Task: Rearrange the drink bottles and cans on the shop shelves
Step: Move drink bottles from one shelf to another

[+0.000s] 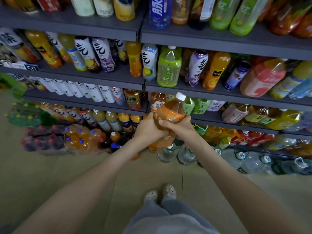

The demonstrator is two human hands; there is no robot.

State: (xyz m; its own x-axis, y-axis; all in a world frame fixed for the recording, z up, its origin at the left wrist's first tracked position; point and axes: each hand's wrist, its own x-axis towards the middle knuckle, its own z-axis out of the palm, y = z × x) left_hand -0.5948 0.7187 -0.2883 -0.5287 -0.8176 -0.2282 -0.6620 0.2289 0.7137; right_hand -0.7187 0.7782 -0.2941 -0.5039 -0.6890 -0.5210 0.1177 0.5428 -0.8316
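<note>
Amber grip: fingers (186, 118) of both hands are curled tight round the amber bottle (170, 112), none spread.
Left hand (149, 128): holds the lower body from the left side, thumb lying up towards the label.
Right hand (180, 128): holds from the right, thumb laid across the front of the plastic, the other fingers wrapped round the far side just under the label.
Bottle: clear plastic, brownish-orange drink, orange label, white cap (181, 96); tilted, cap up and to the right; its lower end is blurred below the hands.
Bottle's place: held in the air in front of the third shelf (236, 123) down, not standing on it, near the join between the two shelf bays.
Just behind it: green-labelled bottles (200, 105) and an orange-labelled tea bottle (157, 103) on that shelf; the cap overlaps the green ones.
Shelf above: a pale green bottle (168, 66) between a white-and-blue one and a purple one, with orange juice bottles to either side.
Left bay: a row of white bottles (81, 89) lying in line.
Floor (50, 174): beige; shrink-wrapped multipacks (81, 139) at the left, large clear water jugs (185, 154) under the hands.
Person: bare forearms, grey trousers, light shoes (160, 194).
</note>
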